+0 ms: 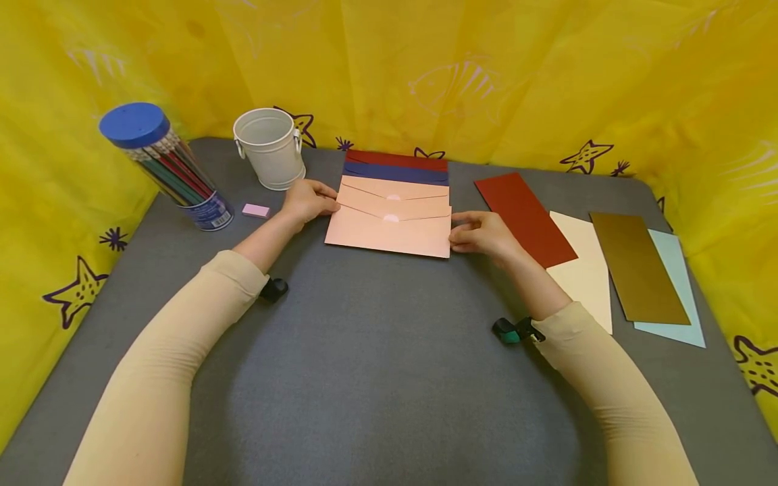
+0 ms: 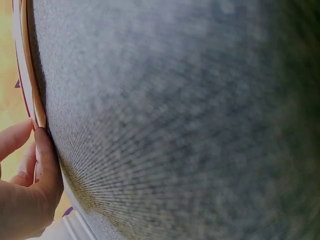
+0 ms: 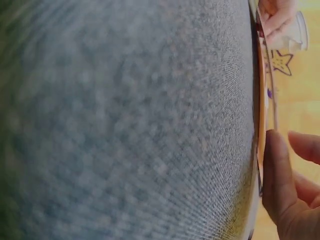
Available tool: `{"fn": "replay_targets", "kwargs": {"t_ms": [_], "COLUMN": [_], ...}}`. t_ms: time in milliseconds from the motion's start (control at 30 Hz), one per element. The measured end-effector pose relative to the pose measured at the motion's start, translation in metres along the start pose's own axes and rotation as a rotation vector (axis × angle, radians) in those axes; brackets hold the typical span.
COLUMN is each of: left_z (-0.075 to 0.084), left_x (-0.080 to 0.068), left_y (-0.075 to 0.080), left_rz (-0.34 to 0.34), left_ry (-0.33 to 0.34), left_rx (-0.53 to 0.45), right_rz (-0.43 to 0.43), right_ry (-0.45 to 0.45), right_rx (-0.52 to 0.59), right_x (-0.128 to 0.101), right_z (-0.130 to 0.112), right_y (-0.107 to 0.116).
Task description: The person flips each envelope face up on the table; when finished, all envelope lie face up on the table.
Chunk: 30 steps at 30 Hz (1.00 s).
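Observation:
A pink envelope (image 1: 389,231) with a pointed flap and a small pale round seal lies in front, overlapping a second pink envelope (image 1: 419,193), a blue envelope (image 1: 398,173) and a red envelope (image 1: 401,159) in a stepped row. My left hand (image 1: 306,200) pinches the front envelope's left edge, thumb and forefinger meeting there in the left wrist view. At its right edge is my right hand (image 1: 484,233). The right wrist view shows that thumb (image 3: 275,155) against the edge, with the forefinger (image 3: 305,146) held apart from it.
Left of the envelopes stand a white metal bucket (image 1: 273,152), a blue-lidded tub of pencils (image 1: 176,169) and a pink eraser (image 1: 256,210). On the right lie red (image 1: 525,219), cream (image 1: 586,270), brown (image 1: 638,270) and pale blue (image 1: 675,270) paper pieces. Yellow cloth (image 1: 389,74) hangs behind.

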<state>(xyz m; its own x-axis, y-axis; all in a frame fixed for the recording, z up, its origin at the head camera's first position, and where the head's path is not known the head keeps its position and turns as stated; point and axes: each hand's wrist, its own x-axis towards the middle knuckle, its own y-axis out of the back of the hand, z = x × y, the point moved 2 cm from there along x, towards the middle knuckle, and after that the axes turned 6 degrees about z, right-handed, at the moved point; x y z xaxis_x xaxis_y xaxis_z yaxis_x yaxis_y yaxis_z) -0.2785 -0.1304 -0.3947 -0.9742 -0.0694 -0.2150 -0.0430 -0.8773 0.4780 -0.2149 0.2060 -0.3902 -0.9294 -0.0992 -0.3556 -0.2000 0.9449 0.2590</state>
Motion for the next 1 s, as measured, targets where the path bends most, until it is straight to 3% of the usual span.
{"fn": "replay_targets", "kwargs": {"t_ms": [267, 500, 1000], "left_z": [-0.0001, 0.0019, 0.0058], "left_x": [-0.0016, -0.0039, -0.0049], "left_y": [-0.0002, -0.0001, -0.0032], "left_rz": [0.035, 0.053, 0.081], "left_ry": [-0.087, -0.16, -0.165], "left_rx": [0.147, 0.25, 0.312], "right_rz": [-0.039, -0.061, -0.059], "right_ry": [-0.013, -0.003, 0.006], "right_rx": [-0.073, -0.063, -0.102], "right_x": [0.0007, -0.0002, -0.0007], "right_z": [0.0034, 0.0037, 0.0034], "right_y": [-0.0027, -0.0036, -0.0045]}}
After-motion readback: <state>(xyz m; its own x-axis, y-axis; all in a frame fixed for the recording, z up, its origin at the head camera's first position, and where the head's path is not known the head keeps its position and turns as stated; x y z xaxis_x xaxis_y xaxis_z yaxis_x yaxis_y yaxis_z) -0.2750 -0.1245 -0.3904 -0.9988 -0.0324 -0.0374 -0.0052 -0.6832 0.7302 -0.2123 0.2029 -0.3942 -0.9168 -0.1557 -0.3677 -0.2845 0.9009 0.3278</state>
